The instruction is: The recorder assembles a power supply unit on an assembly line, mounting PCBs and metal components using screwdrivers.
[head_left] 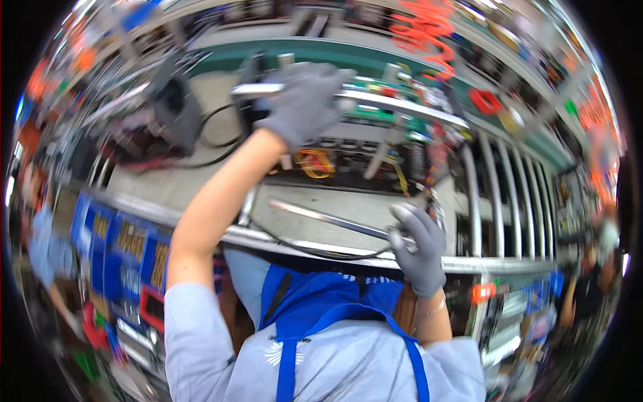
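Head view, gloved left hand (308, 102) gripping straight shiny bar (402, 108), cylindrical rollers (493, 194)

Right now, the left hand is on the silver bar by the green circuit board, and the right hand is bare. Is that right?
Not quite: the right hand wears a gray glove, as the head view shows. The left hand is on the silver bar by the green circuit board.

Likely factory assembly line, edges blurred: roller conveyor (493, 197), blue parts bins (112, 258), coiled orange hose (423, 32).
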The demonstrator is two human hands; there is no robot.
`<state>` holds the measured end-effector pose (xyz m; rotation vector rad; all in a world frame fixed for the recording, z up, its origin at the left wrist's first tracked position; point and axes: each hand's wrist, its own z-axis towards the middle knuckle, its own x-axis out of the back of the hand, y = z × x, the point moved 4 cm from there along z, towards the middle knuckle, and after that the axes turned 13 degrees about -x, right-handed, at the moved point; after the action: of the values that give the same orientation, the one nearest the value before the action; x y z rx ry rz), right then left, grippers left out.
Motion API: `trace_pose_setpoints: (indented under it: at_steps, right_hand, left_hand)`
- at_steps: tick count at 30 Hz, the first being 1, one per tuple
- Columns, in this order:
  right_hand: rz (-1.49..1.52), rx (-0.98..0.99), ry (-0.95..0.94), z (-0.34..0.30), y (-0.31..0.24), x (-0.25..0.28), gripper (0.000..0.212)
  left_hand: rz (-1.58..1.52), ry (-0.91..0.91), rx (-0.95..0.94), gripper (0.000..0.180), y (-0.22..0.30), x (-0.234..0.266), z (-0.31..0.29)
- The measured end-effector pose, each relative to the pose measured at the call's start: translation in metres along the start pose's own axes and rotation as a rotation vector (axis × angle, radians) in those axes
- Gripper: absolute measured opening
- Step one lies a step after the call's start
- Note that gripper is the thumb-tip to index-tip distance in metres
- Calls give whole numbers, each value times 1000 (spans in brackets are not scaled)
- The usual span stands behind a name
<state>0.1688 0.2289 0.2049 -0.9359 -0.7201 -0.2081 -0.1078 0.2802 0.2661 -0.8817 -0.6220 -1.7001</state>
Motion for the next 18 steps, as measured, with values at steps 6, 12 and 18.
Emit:
trace_pose_setpoints:
  at_steps: [6, 12, 18]
  right_hand:
    - [-55, -14, 27, -34, 19, -16, 31]
    - [44, -125, -183, -35, 24, -53, 31]
    - [153, -30, -254, -13, 0, -80, 31]
  left_hand:
    - [119, 503, -75, 47, 48, 28, -52]
    - [351, 94, 295, 40, 14, 55, -234]
    - [578, -10, 1196, 30, -45, 164, -460]
